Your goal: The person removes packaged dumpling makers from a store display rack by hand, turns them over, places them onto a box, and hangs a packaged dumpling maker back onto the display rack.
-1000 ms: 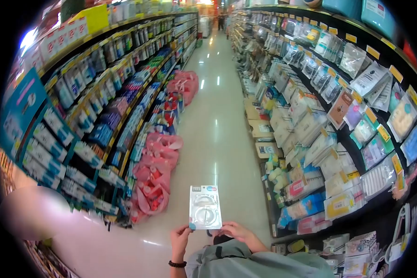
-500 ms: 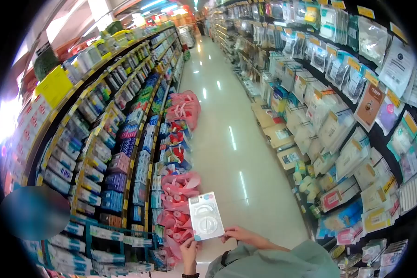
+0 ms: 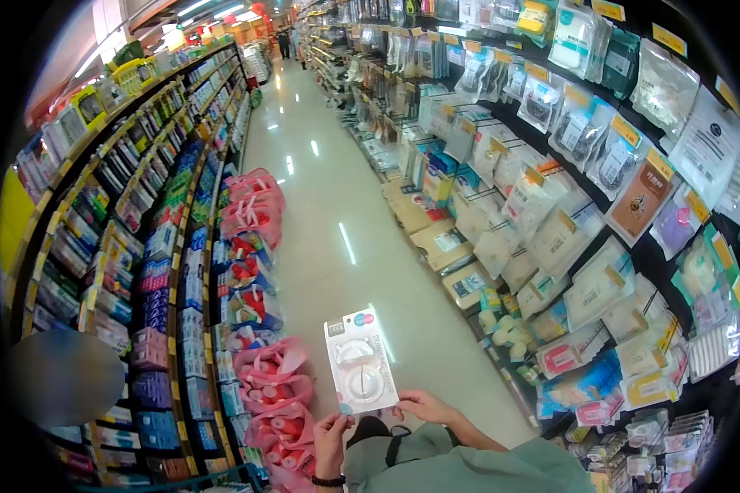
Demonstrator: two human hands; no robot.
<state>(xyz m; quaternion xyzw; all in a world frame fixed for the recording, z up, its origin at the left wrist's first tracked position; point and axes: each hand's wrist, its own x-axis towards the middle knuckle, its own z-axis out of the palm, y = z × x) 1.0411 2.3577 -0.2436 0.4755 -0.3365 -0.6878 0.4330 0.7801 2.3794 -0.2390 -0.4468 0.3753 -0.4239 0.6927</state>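
A flat white package (image 3: 360, 361) with round white shapes on its front, a dark label at its upper left and pink and blue dots is held upright in front of me. At its lower left corner, my left hand (image 3: 330, 440) pinches the edge; a dark beaded bracelet (image 3: 329, 481) circles that wrist. The fingers of my right hand (image 3: 423, 407) grip the lower right corner. My green sleeve and top (image 3: 477, 468) show below the package.
Shelves of boxed goods (image 3: 152, 279) line the left side, with pink bags (image 3: 275, 435) along their foot. Hanging packets (image 3: 579, 238) cover the right rack. A shiny floor (image 3: 321, 205) runs between them toward a distant person (image 3: 284, 43).
My view has turned to the right, so the aisle and left shelves sit further left. The package stays in both hands, a little higher in view.
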